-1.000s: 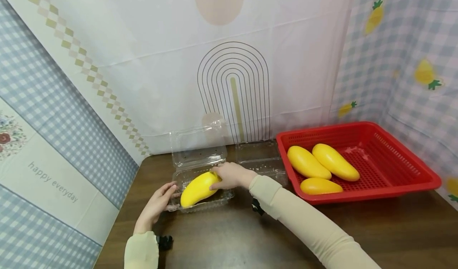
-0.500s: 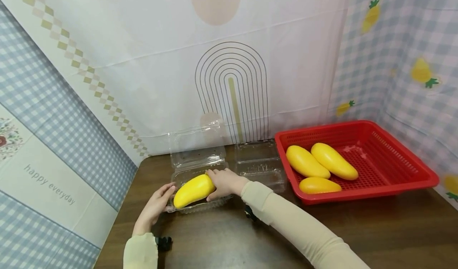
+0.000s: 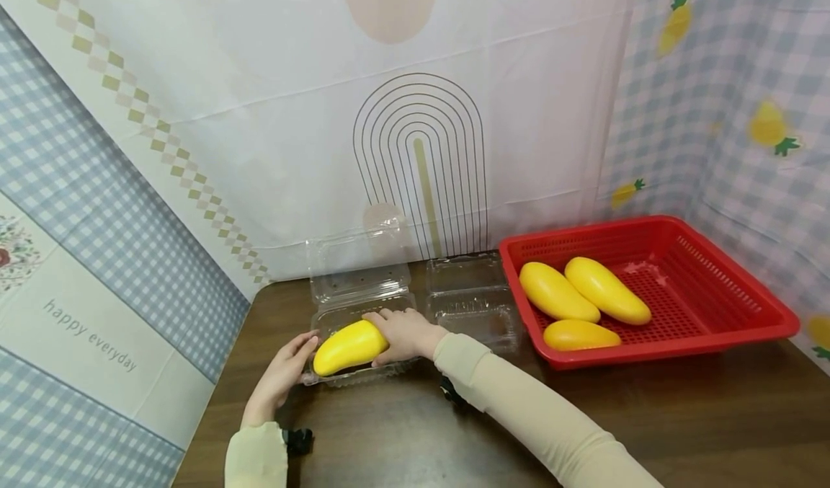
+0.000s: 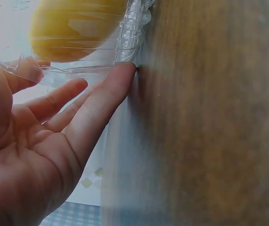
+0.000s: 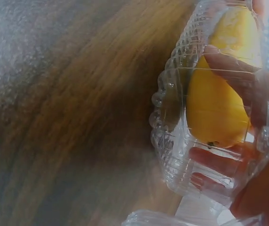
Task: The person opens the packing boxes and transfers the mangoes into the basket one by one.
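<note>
In the head view a yellow mango lies in the base of an open clear plastic clamshell container, whose lid stands raised behind it. My right hand grips the mango's right end from above; through the clear wall in the right wrist view, its fingers reach around the mango. At the container's left end, my left hand holds the rim and corner. The left wrist view shows fingers of the left hand against the plastic, partly behind it.
A second clear clamshell container stands open to the right. Beyond it sits a red plastic basket with three mangoes at its left side. The brown wooden table runs back to a hanging printed curtain.
My right hand has moved slightly left and lowered the mango further into the container, turning it flatter. My left hand stays at the container's left end.
</note>
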The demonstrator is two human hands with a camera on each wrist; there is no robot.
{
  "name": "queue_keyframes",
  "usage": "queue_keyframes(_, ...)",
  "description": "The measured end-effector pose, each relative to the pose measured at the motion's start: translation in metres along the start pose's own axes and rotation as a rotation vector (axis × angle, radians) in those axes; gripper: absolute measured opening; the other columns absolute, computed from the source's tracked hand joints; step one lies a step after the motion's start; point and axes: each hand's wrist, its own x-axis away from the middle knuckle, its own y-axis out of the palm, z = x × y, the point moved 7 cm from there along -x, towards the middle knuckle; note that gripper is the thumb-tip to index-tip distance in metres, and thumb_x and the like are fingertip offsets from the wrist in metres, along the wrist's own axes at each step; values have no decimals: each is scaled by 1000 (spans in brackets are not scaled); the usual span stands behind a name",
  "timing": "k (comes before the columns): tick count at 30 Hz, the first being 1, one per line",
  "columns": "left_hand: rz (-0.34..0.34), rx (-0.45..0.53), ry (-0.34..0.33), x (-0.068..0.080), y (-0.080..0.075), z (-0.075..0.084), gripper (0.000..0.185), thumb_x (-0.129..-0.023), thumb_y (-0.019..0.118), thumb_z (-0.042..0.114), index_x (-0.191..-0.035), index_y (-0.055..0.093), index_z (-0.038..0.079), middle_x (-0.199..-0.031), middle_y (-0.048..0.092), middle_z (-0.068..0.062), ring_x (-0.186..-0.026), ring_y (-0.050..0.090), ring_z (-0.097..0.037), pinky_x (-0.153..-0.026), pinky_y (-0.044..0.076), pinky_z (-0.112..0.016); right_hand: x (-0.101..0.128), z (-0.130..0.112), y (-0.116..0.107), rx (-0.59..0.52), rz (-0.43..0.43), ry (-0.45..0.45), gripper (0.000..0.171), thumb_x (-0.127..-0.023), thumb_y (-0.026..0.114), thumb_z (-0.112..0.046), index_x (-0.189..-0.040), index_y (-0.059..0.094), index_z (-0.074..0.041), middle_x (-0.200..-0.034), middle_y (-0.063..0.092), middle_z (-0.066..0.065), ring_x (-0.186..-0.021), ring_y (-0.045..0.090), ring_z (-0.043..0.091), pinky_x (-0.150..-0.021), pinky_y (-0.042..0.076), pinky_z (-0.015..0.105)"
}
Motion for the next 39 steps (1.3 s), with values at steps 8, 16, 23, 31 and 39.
queue_keyframes(8,-3,-12,13,2,1,0,57,-109,45,35,-152,38,-1,-149,43,-28,-130,51,-38,-72,57,-29,-1,-2,2,-13,20,-1,90,-83,77,-56,-154,36,-18,-152,46,9,-130,54,25,-105,44,44)
queue_keyframes(16,-6,-3,7,1,1,-2,55,-109,44,34,-152,38,-1,-148,45,-26,-127,53,-35,-69,57,-28,-1,-3,0,-47,33,-26,88,-82,81,-50,-151,40,-14,-138,53,6,-110,60,18,-92,52,35)
queue_keyframes(23,-8,-5,7,0,2,0,55,-109,45,32,-152,38,-1,-147,46,-26,-125,55,-34,-64,56,-28,0,-3,-4,-57,40,-28,88,-80,84,-45,-150,42,-13,-136,54,6,-111,59,18,-92,52,33)
queue_keyframes(31,-4,-2,3,0,3,1,54,-110,44,32,-152,38,0,-148,45,-26,-124,56,-34,-70,59,-31,1,1,-17,-3,43,-19,88,-81,84,-44,-151,41,-12,-137,54,7,-116,59,21,-94,52,35)
queue_keyframes(39,-18,75,23,0,5,1,54,-109,46,29,-152,36,-3,-149,40,-29,-131,49,-43,-78,61,-39,2,12,-40,8,71,-6,89,-80,85,-40,-151,41,-12,-139,53,9,-119,58,24,-97,52,38)
